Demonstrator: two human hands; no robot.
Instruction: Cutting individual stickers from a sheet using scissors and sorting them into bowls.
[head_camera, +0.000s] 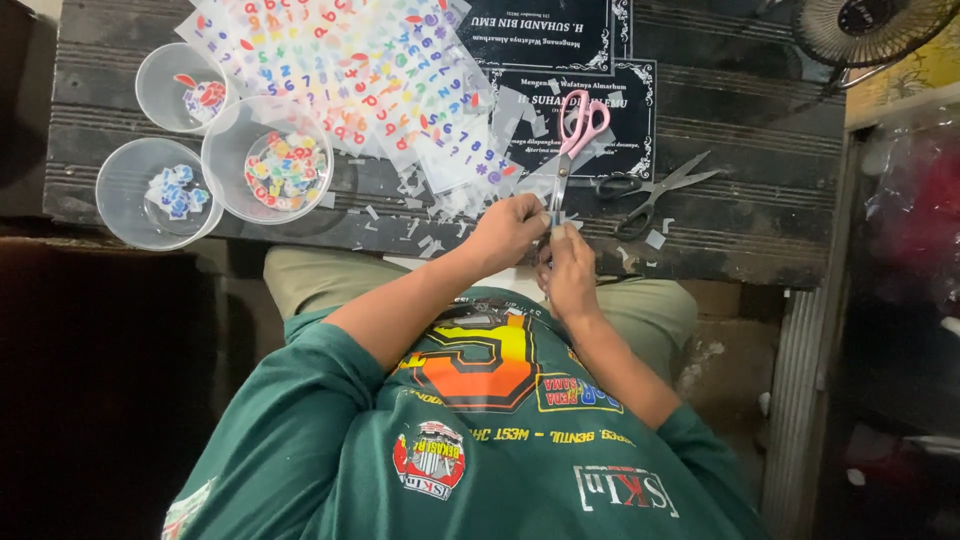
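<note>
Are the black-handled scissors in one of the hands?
No: the black-handled scissors lie on the table, apart from both hands, which meet by the pink-handled scissors.

Three clear bowls (160, 193), sticker sheets (380, 70), black-handled scissors (650, 190), a fan (870, 28).

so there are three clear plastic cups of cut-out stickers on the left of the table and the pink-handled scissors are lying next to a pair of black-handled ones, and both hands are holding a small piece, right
Not quite: there is a second pair of scissors, but the pink-handled scissors are not lying flat. They stand with the blades down at the hands, left hand and right hand pinching a small piece. The three cups are right. The head view shows this.
</note>
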